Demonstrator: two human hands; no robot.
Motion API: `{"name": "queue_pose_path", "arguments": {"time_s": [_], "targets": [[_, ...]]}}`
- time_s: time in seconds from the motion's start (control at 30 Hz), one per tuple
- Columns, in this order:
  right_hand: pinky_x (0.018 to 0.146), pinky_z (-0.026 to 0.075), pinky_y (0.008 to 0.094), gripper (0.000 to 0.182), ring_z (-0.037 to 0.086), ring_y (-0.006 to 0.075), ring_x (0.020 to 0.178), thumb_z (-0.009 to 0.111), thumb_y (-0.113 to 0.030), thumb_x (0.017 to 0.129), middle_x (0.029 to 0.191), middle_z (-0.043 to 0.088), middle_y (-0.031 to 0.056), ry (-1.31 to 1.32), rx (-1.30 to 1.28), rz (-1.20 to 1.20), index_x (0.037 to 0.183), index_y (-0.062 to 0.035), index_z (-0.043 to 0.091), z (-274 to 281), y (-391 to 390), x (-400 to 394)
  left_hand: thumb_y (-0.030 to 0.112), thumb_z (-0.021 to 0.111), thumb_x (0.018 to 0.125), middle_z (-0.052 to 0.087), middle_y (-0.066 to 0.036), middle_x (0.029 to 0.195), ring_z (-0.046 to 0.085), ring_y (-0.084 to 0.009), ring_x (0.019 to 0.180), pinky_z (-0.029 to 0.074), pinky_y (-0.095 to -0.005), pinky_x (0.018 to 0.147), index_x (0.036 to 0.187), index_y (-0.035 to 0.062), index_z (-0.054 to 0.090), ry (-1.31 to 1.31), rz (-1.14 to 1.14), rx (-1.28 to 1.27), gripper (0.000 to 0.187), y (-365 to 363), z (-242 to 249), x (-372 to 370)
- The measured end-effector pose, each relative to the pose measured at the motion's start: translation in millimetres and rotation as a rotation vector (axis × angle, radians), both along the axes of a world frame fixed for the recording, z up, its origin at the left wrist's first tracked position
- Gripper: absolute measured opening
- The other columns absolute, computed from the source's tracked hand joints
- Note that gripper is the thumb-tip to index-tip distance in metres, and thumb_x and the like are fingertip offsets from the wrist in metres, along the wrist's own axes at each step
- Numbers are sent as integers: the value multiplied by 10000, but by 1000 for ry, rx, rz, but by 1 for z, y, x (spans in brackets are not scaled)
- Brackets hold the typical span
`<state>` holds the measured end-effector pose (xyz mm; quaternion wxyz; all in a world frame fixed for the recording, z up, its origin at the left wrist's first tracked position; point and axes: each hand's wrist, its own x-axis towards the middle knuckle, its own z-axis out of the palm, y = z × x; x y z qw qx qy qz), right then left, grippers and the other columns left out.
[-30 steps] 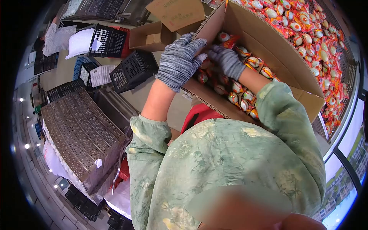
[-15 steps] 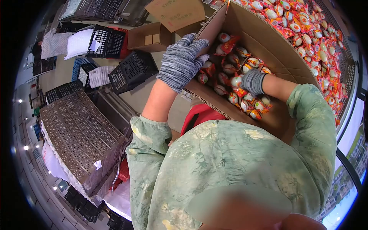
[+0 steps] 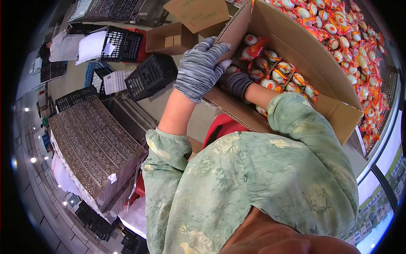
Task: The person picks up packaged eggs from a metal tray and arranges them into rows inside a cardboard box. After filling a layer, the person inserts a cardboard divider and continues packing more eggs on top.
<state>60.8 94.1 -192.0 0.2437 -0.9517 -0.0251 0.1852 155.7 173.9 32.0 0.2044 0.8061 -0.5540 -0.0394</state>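
Note:
A tilted cardboard box point(image 3: 296, 42) lies before me with wrapped eggs point(image 3: 280, 76) inside, in clear, red and orange packaging. My left hand point(image 3: 198, 70), in a striped grey knit glove, is closed over the box's left wall, thumb on the inner side. Inside the box, near its front left corner, my gloved right hand point(image 3: 237, 83) reaches down among the eggs. Its fingers are mostly hidden, so I cannot see what they hold. Just beyond it, a red-wrapped egg point(image 3: 252, 51) lies against other eggs.
Many more wrapped eggs point(image 3: 344, 40) cover a perforated surface at the right. To the left stand black crates point(image 3: 151, 76), an open carton point(image 3: 168, 40) and a stack of perforated brown trays point(image 3: 93, 144). A cardboard flap point(image 3: 196, 12) rises at the back.
My right hand has moved left inside the box, from the middle of the eggs toward the front left corner. My left hand stays on the box wall.

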Motion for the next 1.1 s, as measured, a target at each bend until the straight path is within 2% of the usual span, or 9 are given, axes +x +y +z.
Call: {"name": "queue_pose_path", "arguments": {"time_s": [0.13, 0.23, 0.33, 0.4, 0.53, 0.63, 0.83, 0.93, 1.1], "targets": [[911, 452, 398, 313, 596, 291, 1012, 473, -303, 871, 1092, 622, 132, -259, 157, -236, 1105, -150, 614, -1, 0, -26, 209, 707, 772, 596, -151, 1125, 604, -334, 971, 500, -395, 857, 1101, 135, 635, 17, -8, -23, 344, 0, 1, 0], [831, 483, 415, 304, 630, 306, 912, 469, -316, 873, 1022, 640, 147, 189, 68, -101, 1105, -178, 610, 49, -16, -37, 212, 707, 774, 597, -144, 1125, 605, -332, 969, 501, -394, 855, 1099, 135, 635, 17, -6, -16, 342, 0, 3, -1], [752, 498, 430, 255, 647, 317, 816, 454, -288, 889, 941, 659, 121, 64, 47, -141, 1064, -203, 619, 29, -12, -43, 220, 707, 775, 597, -142, 1125, 606, -331, 968, 500, -394, 856, 1100, 140, 636, 3, 7, -14, 343, -1, 3, -1], [661, 503, 445, 220, 651, 309, 745, 476, -240, 860, 887, 664, 128, 20, 277, -302, 971, -156, 646, 22, -6, -40, 223, 707, 775, 598, -142, 1125, 606, -330, 969, 500, -394, 856, 1102, 143, 636, -11, 7, -9, 344, 0, 3, -2], [474, 473, 453, 176, 639, 288, 617, 509, -155, 779, 768, 653, 163, -442, -115, -37, 754, -81, 666, -34, 15, -16, 227, 706, 775, 597, -143, 1129, 606, -329, 974, 499, -397, 857, 1110, 151, 633, -23, 1, -6, 351, 0, 2, -3], [387, 431, 426, 166, 624, 271, 567, 518, -129, 722, 708, 635, 180, -590, -195, -25, 654, -57, 652, -38, 26, -16, 224, 705, 776, 596, -144, 1133, 606, -327, 978, 498, -397, 860, 1115, 154, 632, -20, 6, -11, 354, 1, -1, -2], [500, 495, 434, 180, 641, 318, 647, 506, -106, 776, 760, 645, 168, -619, -126, 9, 855, -33, 651, -46, 5, -31, 237, 703, 775, 594, -156, 1140, 608, -332, 976, 497, -403, 863, 1119, 165, 633, -55, 8, 21, 358, 1, 6, -3], [655, 521, 404, 219, 648, 339, 779, 504, -108, 820, 865, 654, 183, -398, 289, -184, 983, -43, 634, 51, -48, -36, 249, 701, 775, 592, -162, 1147, 605, -337, 981, 495, -411, 864, 1120, 170, 633, -3, 17, 15, 360, 1, 1, -2], [805, 501, 388, 314, 625, 330, 945, 587, -202, 810, 1028, 633, 199, -30, 164, -241, 1103, -95, 622, 36, -71, -16, 246, 702, 776, 596, -163, 1131, 608, -335, 968, 501, -404, 850, 1115, 161, 635, -42, 14, 18, 356, 0, 5, -2]]}}
